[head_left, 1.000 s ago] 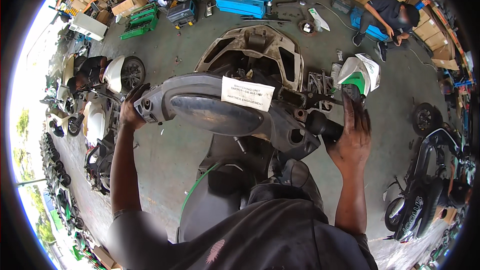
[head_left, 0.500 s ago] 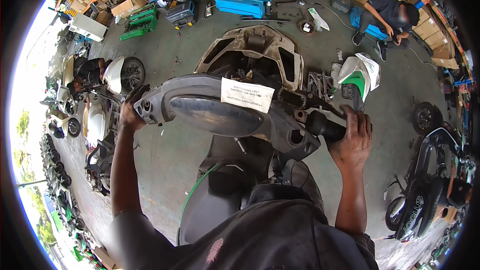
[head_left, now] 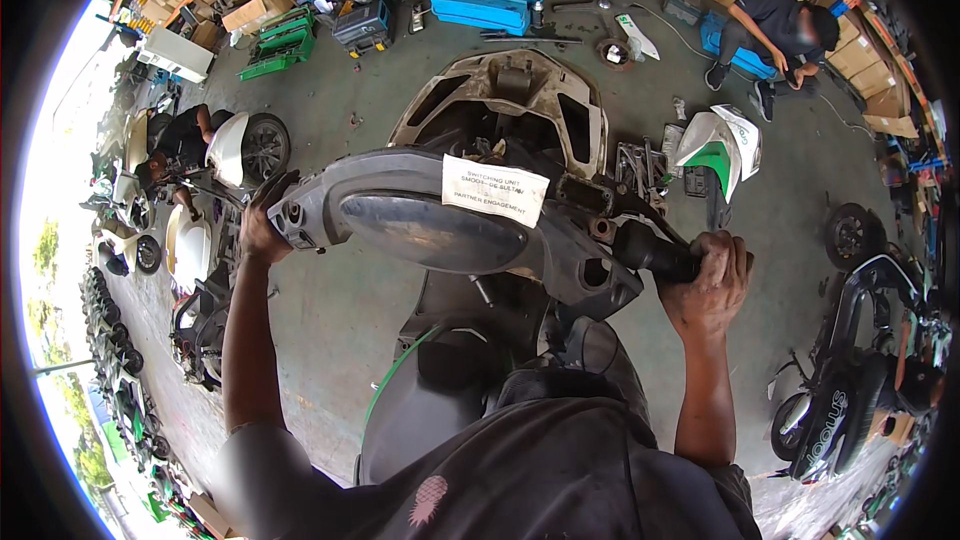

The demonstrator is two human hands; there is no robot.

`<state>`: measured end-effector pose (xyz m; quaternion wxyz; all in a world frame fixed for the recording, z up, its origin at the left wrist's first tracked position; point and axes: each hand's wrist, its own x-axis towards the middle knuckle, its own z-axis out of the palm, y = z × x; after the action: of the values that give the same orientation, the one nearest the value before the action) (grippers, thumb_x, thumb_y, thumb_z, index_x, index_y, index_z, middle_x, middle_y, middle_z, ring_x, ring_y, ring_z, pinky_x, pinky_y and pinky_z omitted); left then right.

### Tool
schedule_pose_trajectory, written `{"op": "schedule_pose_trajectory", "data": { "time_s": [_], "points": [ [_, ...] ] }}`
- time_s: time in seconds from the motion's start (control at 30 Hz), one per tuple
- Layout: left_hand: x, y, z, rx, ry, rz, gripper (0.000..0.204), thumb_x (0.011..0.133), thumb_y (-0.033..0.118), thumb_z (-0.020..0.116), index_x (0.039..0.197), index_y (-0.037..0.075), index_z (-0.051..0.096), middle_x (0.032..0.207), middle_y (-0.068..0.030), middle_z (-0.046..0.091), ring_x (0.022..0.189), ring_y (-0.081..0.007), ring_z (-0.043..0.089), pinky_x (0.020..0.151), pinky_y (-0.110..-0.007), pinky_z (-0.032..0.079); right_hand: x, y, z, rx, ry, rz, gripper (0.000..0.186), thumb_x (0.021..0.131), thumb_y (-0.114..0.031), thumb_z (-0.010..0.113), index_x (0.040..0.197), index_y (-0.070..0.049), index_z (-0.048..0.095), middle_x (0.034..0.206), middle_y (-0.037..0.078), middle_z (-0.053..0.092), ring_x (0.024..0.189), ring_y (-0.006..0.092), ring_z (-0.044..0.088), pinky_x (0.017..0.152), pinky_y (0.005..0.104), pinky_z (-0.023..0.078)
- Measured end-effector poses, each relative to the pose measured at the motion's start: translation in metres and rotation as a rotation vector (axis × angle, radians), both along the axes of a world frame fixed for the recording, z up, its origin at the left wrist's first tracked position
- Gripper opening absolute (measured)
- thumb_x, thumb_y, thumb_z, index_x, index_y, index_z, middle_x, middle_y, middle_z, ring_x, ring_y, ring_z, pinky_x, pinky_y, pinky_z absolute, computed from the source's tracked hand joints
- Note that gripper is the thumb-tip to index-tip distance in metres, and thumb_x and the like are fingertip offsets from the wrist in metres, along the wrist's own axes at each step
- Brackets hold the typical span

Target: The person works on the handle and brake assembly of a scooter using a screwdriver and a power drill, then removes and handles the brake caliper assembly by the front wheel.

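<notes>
A scooter's dark handlebar cover [head_left: 380, 175] spans the view in front of me, with a smooth oval display panel [head_left: 430, 230] and a printed paper label [head_left: 495, 190] stuck on it. My left hand [head_left: 264, 225] is closed around the left handlebar end, its grip mostly hidden by the hand. At the other end, my right hand [head_left: 712, 285] wraps its fingers round the outer part of the black right grip [head_left: 655, 252]. A brake lever [head_left: 640, 208] runs ahead of that grip. Beyond the handlebar sits the scooter's dirty pale front panel [head_left: 510, 70]; its dark seat [head_left: 420, 440] is below me.
White-and-green body panels [head_left: 715, 155] lie right of the scooter. Blue [head_left: 480, 10] and green [head_left: 275, 50] toolboxes stand ahead. One person [head_left: 780, 35] sits at far right; another crouches by a white scooter [head_left: 230, 150] at left. A dark scooter [head_left: 845, 390] stands at right.
My right hand has slid slightly outward, and its fingers, earlier reaching forward by the brake lever, are now curled round the grip. My left hand stays in place.
</notes>
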<state>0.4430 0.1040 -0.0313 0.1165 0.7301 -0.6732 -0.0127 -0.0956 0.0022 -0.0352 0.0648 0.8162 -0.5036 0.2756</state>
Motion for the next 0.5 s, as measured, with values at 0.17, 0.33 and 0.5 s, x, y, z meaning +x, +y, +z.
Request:
{"op": "schedule_pose_trajectory", "data": {
  "time_s": [0.17, 0.33, 0.5],
  "points": [
    [-0.002, 0.0, -0.001, 0.02, 0.012, 0.013, 0.066, 0.055, 0.018, 0.075, 0.118, 0.008, 0.056, 0.12, -0.016, 0.056, 0.11, -0.0336, 0.053, 0.093, -0.04, 0.044, 0.017, -0.001, 0.023, -0.04, -0.005, -0.037, 0.051, 0.055, -0.016, 0.077, 0.097, -0.009, 0.048, 0.09, 0.01, 0.051, 0.086, 0.03, 0.052, 0.078, 0.0423, 0.04],
    [-0.002, 0.004, 0.0, -0.003, -0.012, -0.016, 0.066, 0.055, 0.018, 0.075, 0.117, 0.008, 0.056, 0.119, -0.0161, 0.056, 0.11, -0.0337, 0.054, 0.092, -0.04, 0.044, 0.014, -0.007, 0.018, 0.194, -0.009, -0.028, 0.059, 0.053, -0.016, 0.076, 0.105, -0.009, 0.05, 0.107, 0.011, 0.05, 0.095, 0.0318, 0.051, 0.081, 0.0435, 0.04],
    [0.002, -0.003, -0.003, 0.073, 0.133, 0.05, 0.074, 0.053, 0.019, 0.078, 0.122, 0.007, 0.052, 0.124, -0.0167, 0.053, 0.113, -0.034, 0.052, 0.094, -0.041, 0.043, -0.005, 0.003, -0.002, 0.093, -0.005, -0.039, 0.075, 0.053, -0.018, 0.077, 0.12, -0.01, 0.045, 0.115, 0.013, 0.047, 0.099, 0.0339, 0.049, 0.083, 0.0469, 0.039]
  ]
}}
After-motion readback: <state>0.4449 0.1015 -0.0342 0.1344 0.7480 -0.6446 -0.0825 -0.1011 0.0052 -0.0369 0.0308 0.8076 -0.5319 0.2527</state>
